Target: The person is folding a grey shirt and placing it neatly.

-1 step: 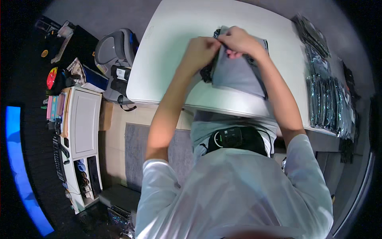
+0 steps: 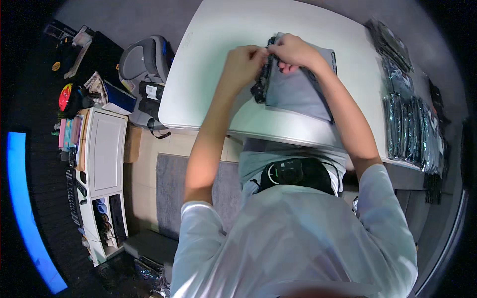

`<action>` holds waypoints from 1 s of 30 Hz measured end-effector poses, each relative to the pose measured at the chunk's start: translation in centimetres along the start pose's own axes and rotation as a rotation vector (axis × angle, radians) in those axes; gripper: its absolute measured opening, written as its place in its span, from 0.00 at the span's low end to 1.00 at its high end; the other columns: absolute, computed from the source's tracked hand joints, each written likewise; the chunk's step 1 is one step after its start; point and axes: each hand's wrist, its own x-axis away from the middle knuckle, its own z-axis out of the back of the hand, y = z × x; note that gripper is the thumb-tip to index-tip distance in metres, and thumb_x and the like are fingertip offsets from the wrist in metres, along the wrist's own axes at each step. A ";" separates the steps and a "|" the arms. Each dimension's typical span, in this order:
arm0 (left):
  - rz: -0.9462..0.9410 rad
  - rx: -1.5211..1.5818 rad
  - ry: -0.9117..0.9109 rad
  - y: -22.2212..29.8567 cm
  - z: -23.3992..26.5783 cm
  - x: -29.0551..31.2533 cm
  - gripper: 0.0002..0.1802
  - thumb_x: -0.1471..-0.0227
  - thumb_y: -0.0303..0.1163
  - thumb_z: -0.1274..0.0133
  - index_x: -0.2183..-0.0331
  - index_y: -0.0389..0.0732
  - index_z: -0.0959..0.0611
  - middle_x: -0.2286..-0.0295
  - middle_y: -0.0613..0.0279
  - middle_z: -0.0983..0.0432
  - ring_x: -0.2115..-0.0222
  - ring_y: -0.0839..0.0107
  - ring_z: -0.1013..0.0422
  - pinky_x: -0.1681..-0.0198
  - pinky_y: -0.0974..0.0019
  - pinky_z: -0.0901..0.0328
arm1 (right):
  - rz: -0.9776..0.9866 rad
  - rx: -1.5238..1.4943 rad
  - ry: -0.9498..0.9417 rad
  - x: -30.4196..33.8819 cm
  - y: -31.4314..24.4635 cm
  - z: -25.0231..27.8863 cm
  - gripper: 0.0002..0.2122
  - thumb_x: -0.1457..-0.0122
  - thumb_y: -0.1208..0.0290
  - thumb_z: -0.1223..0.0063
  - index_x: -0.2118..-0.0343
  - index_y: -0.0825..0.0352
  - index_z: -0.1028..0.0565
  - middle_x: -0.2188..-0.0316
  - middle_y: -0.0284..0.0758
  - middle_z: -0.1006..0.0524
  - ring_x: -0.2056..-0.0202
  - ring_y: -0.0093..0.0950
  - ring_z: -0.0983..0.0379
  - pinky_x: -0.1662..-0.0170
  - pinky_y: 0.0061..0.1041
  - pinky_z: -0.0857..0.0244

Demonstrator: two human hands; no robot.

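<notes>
A flat grey folded piece, seemingly cloth [image 2: 298,92], lies on the white table [image 2: 198,79] in front of me. Along its left side runs a black, crinkled edge [image 2: 259,91]. My left hand [image 2: 243,62] is closed at the upper part of that edge, fingertips pinched together; what sits between them is too small to make out. Above the grey piece, my right hand [image 2: 295,52] is closed too, its thumb and forefinger pinched at the top left edge, close to the left fingertips. The other right fingers curl over the grey surface. Both forearms reach up from below.
Several dark items in clear plastic bags [image 2: 410,124] stand stacked along the table's right edge, with more bags [image 2: 390,44] behind them. A grey chair [image 2: 141,62] is left of the table. Farther left stands a white cabinet [image 2: 105,154]. A grey mat [image 2: 171,193] covers part of the floor.
My left hand has shifted slightly left, away from the right hand's fingertips. My right hand has moved a little left. The grey piece lies almost as before.
</notes>
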 end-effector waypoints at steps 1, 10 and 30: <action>0.246 0.072 0.012 0.5 1.3 1.0 0.23 0.42 0.48 0.48 0.68 0.36 0.13 0.77 0.56 0.20 0.74 0.65 0.24 0.68 0.62 0.30 | -0.008 0.029 -0.040 -1.1 -0.2 -0.6 0.18 0.40 0.59 0.50 0.70 0.75 0.23 0.81 0.38 0.22 0.82 0.26 0.22 0.79 0.24 0.26; 0.092 -0.600 0.230 3.8 -2.0 6.8 0.33 0.53 0.63 0.41 0.72 0.38 0.16 0.73 0.50 0.21 0.71 0.51 0.23 0.66 0.52 0.29 | 0.282 0.141 -0.153 -5.1 1.7 3.6 0.08 0.44 0.71 0.52 0.65 0.67 0.23 0.72 0.33 0.22 0.70 0.25 0.24 0.67 0.29 0.29; 0.272 -0.692 0.220 4.8 -2.0 7.9 0.28 0.48 0.55 0.41 0.67 0.34 0.19 0.69 0.45 0.22 0.69 0.47 0.23 0.66 0.51 0.29 | 0.783 0.345 0.138 -11.8 6.5 2.3 0.14 0.52 0.77 0.53 0.61 0.70 0.25 0.66 0.45 0.22 0.62 0.45 0.25 0.56 0.40 0.33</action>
